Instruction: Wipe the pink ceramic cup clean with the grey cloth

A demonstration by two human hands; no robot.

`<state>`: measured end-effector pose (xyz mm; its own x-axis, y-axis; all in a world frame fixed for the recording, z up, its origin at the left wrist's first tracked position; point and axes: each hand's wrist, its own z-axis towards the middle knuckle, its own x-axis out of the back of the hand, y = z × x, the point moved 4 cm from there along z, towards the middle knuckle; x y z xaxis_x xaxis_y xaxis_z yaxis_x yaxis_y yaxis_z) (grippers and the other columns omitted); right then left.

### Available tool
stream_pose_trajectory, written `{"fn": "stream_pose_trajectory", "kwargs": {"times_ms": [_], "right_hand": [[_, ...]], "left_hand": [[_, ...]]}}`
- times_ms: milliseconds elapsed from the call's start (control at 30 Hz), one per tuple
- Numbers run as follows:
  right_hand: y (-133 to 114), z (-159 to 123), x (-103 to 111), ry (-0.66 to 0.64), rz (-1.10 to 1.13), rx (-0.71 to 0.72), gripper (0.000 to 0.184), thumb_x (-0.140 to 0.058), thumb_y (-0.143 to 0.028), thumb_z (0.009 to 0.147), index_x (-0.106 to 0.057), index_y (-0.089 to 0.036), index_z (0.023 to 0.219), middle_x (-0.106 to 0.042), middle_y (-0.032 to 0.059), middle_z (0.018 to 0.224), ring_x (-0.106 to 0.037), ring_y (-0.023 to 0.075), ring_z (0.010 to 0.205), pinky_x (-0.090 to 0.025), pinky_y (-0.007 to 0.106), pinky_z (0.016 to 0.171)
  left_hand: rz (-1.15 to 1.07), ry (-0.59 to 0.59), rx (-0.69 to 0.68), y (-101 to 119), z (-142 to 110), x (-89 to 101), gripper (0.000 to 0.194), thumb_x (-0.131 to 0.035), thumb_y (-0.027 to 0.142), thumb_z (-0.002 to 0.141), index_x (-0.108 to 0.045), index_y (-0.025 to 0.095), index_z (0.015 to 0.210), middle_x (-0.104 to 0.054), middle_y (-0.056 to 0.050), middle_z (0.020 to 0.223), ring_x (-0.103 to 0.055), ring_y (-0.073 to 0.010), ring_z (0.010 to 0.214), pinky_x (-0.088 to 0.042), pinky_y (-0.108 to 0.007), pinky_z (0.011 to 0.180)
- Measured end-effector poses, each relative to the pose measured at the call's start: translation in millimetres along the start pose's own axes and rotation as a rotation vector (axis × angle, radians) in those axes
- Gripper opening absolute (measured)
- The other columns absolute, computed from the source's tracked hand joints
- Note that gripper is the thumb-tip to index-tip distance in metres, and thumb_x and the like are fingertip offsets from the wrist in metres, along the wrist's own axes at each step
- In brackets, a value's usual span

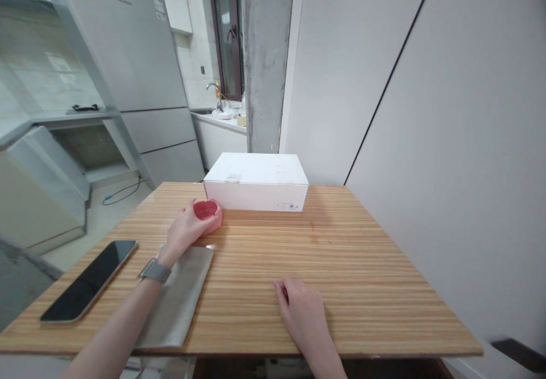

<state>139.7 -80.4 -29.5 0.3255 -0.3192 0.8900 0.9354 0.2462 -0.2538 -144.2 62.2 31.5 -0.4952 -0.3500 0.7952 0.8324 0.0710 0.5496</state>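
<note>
My left hand, with a watch on the wrist, is closed on the near left side of a small round pink bowl. The bowl stands upright at the far left of the wooden table, close to the front corner of a white box. Below my left forearm lies a flat grey cloth-like piece, partly covered by the arm. Nearer the front edge, my right hand rests on the tabletop with its fingers curled in. Nothing shows in it.
A black phone lies along the table's left edge. White wall panels run beside the right edge. Behind stand a grey fridge, a concrete pillar and a counter with a sink tap. A cable lies on the floor.
</note>
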Motion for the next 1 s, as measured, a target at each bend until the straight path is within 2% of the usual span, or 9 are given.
{"fn": "stream_pose_trajectory", "kwargs": {"times_ms": [167, 367, 467, 567, 767, 833, 933, 1000], "right_hand": [[-0.6, 1.3, 2.0, 0.021, 0.001, 0.013, 0.033, -0.036, -0.026, 0.097, -0.053, -0.022, 0.069, -0.066, 0.0007, 0.062, -0.063, 0.0157, 0.056, -0.027, 0.027, 0.053], [0.3, 0.7, 0.4, 0.009, 0.002, 0.001, 0.030, -0.039, -0.026, 0.096, -0.052, -0.022, 0.069, -0.065, 0.0000, 0.061, -0.062, 0.0152, 0.055, -0.025, 0.027, 0.052], [0.5, 1.0, 0.2, 0.008, 0.014, -0.011, 0.030, -0.039, -0.026, 0.096, -0.053, -0.021, 0.069, -0.066, 0.0002, 0.062, -0.062, 0.0153, 0.056, -0.025, 0.026, 0.053], [-0.1, 1.8, 1.2, -0.007, 0.016, -0.025, 0.030, -0.040, -0.025, 0.096, -0.054, -0.021, 0.070, -0.066, 0.0003, 0.062, -0.062, 0.0159, 0.056, -0.024, 0.027, 0.053], [-0.6, 2.5, 2.9, -0.027, 0.029, -0.028, 0.029, -0.040, -0.023, 0.095, -0.054, -0.021, 0.070, -0.066, -0.0001, 0.061, -0.062, 0.0157, 0.056, -0.023, 0.027, 0.053], [0.1, 2.3, 2.0, -0.032, 0.026, -0.024, 0.028, -0.040, -0.023, 0.095, -0.053, -0.021, 0.070, -0.066, -0.0001, 0.061, -0.062, 0.0159, 0.056, -0.023, 0.028, 0.053], [1.1, 1.8, 0.4, -0.035, 0.015, -0.019, 0.028, -0.040, -0.024, 0.095, -0.053, -0.022, 0.070, -0.066, 0.0003, 0.062, -0.063, 0.0169, 0.056, -0.023, 0.028, 0.053], [1.0, 1.3, 0.0, -0.031, 0.017, -0.014, 0.028, -0.039, -0.025, 0.095, -0.052, -0.022, 0.070, -0.066, 0.0004, 0.062, -0.063, 0.0173, 0.056, -0.024, 0.028, 0.053]], "left_hand": [[-0.065, -0.035, -0.048, 28.1, -7.3, -6.6, 0.073, -0.069, 0.051, 0.065, -0.045, 0.021, 0.127, -0.067, -0.009, 0.108, -0.064, -0.0277, 0.099, -0.049, -0.037, 0.083], [-0.353, -0.204, -0.148, 82.1, -24.6, -38.5, 0.068, -0.072, 0.042, 0.064, -0.047, 0.022, 0.124, -0.067, -0.007, 0.111, -0.064, -0.0230, 0.101, -0.049, -0.033, 0.087], [-0.349, -0.260, -0.179, 105.1, -32.0, -50.6, 0.070, -0.075, 0.044, 0.061, -0.049, 0.025, 0.124, -0.068, -0.005, 0.110, -0.063, -0.0238, 0.103, -0.048, -0.032, 0.087], [-0.289, -0.270, -0.200, 120.6, -37.8, -55.0, 0.070, -0.075, 0.048, 0.060, -0.052, 0.026, 0.122, -0.067, -0.005, 0.108, -0.063, -0.0252, 0.101, -0.048, -0.032, 0.085], [-0.212, -0.240, -0.213, 125.5, -42.0, -58.0, 0.065, -0.069, 0.055, 0.066, -0.052, 0.027, 0.122, -0.065, -0.007, 0.110, -0.062, -0.0239, 0.100, -0.046, -0.032, 0.084], [-0.186, -0.239, -0.268, 122.9, -42.5, -59.1, 0.073, -0.069, 0.057, 0.066, -0.046, 0.027, 0.129, -0.060, -0.008, 0.118, -0.060, -0.0245, 0.104, -0.046, -0.032, 0.086], [-0.022, -0.135, -0.381, 116.4, -49.9, -51.2, 0.094, -0.071, 0.057, 0.063, -0.032, 0.019, 0.140, -0.047, -0.015, 0.134, -0.049, -0.0306, 0.119, -0.041, -0.039, 0.094], [0.186, -0.036, -0.419, 108.6, -63.6, -38.4, 0.084, -0.068, 0.051, 0.071, -0.035, 0.014, 0.138, -0.046, -0.018, 0.134, -0.043, -0.0340, 0.123, -0.036, -0.044, 0.098]]}}
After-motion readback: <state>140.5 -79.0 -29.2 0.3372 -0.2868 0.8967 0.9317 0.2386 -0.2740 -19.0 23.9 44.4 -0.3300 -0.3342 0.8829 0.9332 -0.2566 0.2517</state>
